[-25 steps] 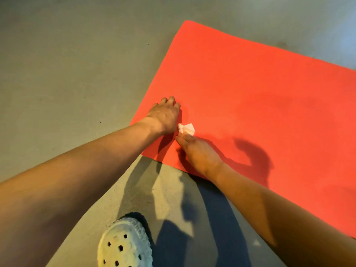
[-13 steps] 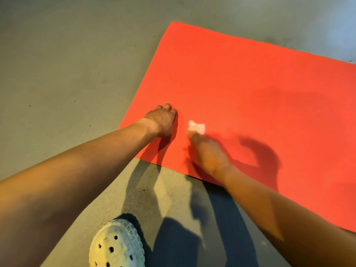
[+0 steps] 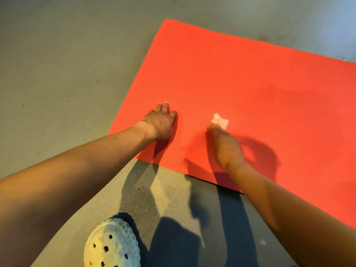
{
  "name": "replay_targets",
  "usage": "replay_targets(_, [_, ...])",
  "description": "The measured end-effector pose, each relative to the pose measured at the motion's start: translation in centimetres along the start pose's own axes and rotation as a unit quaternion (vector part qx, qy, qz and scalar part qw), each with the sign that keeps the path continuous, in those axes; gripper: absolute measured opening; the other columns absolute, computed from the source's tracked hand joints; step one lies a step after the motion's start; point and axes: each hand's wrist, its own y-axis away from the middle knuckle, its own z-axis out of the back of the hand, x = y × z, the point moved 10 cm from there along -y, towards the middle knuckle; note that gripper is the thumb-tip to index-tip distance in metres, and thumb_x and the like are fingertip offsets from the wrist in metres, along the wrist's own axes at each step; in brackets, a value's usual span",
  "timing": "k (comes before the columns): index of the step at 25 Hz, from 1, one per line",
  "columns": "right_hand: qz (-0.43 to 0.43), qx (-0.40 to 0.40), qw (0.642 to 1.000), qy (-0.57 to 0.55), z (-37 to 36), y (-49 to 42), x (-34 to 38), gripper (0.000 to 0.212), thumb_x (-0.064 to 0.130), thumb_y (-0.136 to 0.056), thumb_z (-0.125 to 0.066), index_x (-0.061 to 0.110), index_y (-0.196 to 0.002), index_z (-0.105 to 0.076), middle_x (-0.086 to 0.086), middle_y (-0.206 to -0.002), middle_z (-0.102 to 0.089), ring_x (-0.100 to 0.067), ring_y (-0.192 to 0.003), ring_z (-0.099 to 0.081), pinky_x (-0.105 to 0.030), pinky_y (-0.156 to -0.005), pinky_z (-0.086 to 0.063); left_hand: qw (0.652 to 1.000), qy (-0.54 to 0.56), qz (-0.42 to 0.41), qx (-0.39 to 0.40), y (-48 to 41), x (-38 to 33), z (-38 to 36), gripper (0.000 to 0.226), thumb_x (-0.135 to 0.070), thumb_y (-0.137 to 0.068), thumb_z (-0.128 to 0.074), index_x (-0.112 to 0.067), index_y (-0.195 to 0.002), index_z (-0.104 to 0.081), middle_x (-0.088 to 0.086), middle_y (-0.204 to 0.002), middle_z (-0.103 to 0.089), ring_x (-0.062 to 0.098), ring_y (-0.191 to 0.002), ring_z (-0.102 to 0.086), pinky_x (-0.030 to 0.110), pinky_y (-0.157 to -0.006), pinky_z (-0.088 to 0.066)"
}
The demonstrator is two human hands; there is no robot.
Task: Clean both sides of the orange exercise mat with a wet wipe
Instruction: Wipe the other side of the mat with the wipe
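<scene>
Head view: the orange mat (image 3: 250, 74) lies flat on the grey floor (image 3: 57, 64), its right end cut off by the frame. Near its corner the left hand (image 3: 160, 123) presses down, fingers straight. Blurred, the right hand (image 3: 226, 147) pinches a crumpled white wipe (image 3: 220, 120) against the mat, its fingertips hidden. A shoe (image 3: 112, 245) is cropped below.

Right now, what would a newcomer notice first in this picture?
The bright orange mat fills the upper right, lying flat on the grey floor. The left hand presses near its corner, while the right hand holds a white wipe on it. A white shoe stands below.
</scene>
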Motion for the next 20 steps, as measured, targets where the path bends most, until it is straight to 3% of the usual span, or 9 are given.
replay_targets(2, [0.140, 0.078, 0.987, 0.021, -2.3, 1.8, 6.2, 0.035, 0.020, -0.093, -0.057, 0.016, -0.127, -0.055, -0.009, -0.133, -0.059, -0.034, -0.108, -0.066, -0.046, -0.086, -0.056, 1.000, -0.002, -0.029, -0.007, 0.0, -1.6, 0.0, 0.067, -0.031, -0.098, -0.046, -0.015, -0.157, -0.019, 0.021, -0.166, -0.003, 0.041, -0.153, -0.010, 0.055, -0.117, -0.029])
replay_targets(4, [0.247, 0.138, 0.959, 0.027, -4.0, 3.9, 9.8, 0.037, 0.018, -0.090, -0.060, 0.014, -0.126, -0.058, -0.007, -0.130, -0.062, -0.030, -0.112, -0.063, -0.042, -0.089, -0.055, 0.999, 0.000, -0.045, 0.000, 0.1, -2.6, -0.5, 0.069, -0.033, -0.099, -0.047, -0.017, -0.159, -0.015, 0.016, -0.168, 0.000, 0.039, -0.154, -0.007, 0.056, -0.116, -0.030])
replay_targets(5, [0.256, 0.119, 0.959, 0.025, -3.4, 3.9, 9.7, 0.034, 0.018, -0.090, -0.061, 0.013, -0.124, -0.061, -0.007, -0.129, -0.064, -0.029, -0.113, -0.062, -0.038, -0.089, -0.055, 0.999, -0.002, -0.045, 0.005, 0.1, -2.6, -0.8, 0.069, -0.033, -0.100, -0.044, -0.019, -0.160, -0.011, 0.013, -0.168, 0.004, 0.036, -0.155, -0.004, 0.058, -0.116, -0.030])
replay_targets(8, [0.103, -0.029, 0.994, 0.023, 0.9, 1.9, 3.6, 0.006, 0.015, -0.090, -0.061, 0.013, -0.094, -0.065, -0.011, -0.108, -0.069, -0.036, -0.097, -0.061, -0.037, -0.072, -0.046, 0.999, -0.016, -0.042, 0.020, 0.2, -1.8, -1.2, 0.064, -0.036, -0.106, -0.032, -0.025, -0.161, -0.002, 0.006, -0.168, 0.012, 0.027, -0.156, 0.001, 0.059, -0.115, -0.030])
replay_targets(9, [0.042, -0.057, 0.997, 0.011, 1.9, 1.4, 1.1, 0.006, 0.011, -0.090, -0.058, 0.012, -0.086, -0.062, -0.012, -0.099, -0.068, -0.038, -0.090, -0.059, -0.038, -0.068, -0.042, 0.999, -0.018, -0.041, 0.024, 0.1, -1.7, -1.2, 0.063, -0.038, -0.106, -0.031, -0.025, -0.161, -0.003, 0.005, -0.168, 0.011, 0.027, -0.156, 0.000, 0.058, -0.116, -0.029])
replay_targets(11, [-0.003, -0.061, 0.998, -0.030, 1.9, 0.9, -0.7, 0.011, 0.007, -0.090, -0.055, 0.010, -0.085, -0.064, -0.012, -0.093, -0.066, -0.037, -0.086, -0.058, -0.039, -0.067, -0.043, 0.999, -0.021, -0.039, 0.028, 0.1, -1.8, -0.7, 0.063, -0.045, -0.106, -0.029, -0.024, -0.161, -0.006, 0.006, -0.169, 0.008, 0.027, -0.156, -0.003, 0.057, -0.118, -0.025])
replay_targets(15, [0.069, 0.036, 0.988, -0.133, -1.8, 2.0, 6.0, 0.025, 0.005, -0.086, -0.058, 0.011, -0.106, -0.071, -0.010, -0.107, -0.069, -0.031, -0.101, -0.063, -0.038, -0.089, -0.050, 0.999, -0.019, -0.031, 0.025, 0.2, -1.7, -0.3, 0.073, -0.049, -0.105, -0.030, -0.012, -0.160, 0.000, 0.006, -0.169, 0.004, 0.026, -0.156, -0.006, 0.055, -0.120, -0.021])
replay_targets(18, [0.183, 0.185, 0.957, -0.127, -4.7, 4.2, 11.0, 0.030, 0.009, -0.083, -0.060, 0.014, -0.110, -0.071, -0.003, -0.111, -0.069, -0.023, -0.100, -0.064, -0.034, -0.089, -0.051, 0.999, -0.016, -0.026, 0.031, 0.2, -1.5, -0.4, 0.077, -0.050, -0.105, -0.031, -0.009, -0.160, 0.004, 0.004, -0.169, 0.004, 0.023, -0.156, -0.004, 0.053, -0.121, -0.020])
replay_targets(20, [0.153, 0.205, 0.960, -0.119, -4.2, 3.4, 8.7, 0.021, 0.016, -0.079, -0.065, 0.020, -0.098, -0.073, 0.003, -0.101, -0.070, -0.022, -0.092, -0.066, -0.033, -0.081, -0.052, 0.999, -0.011, -0.022, 0.036, 0.2, -1.6, -0.3, 0.078, -0.052, -0.104, -0.030, -0.009, -0.160, 0.004, 0.004, -0.169, 0.005, 0.023, -0.156, -0.004, 0.053, -0.121, -0.020])
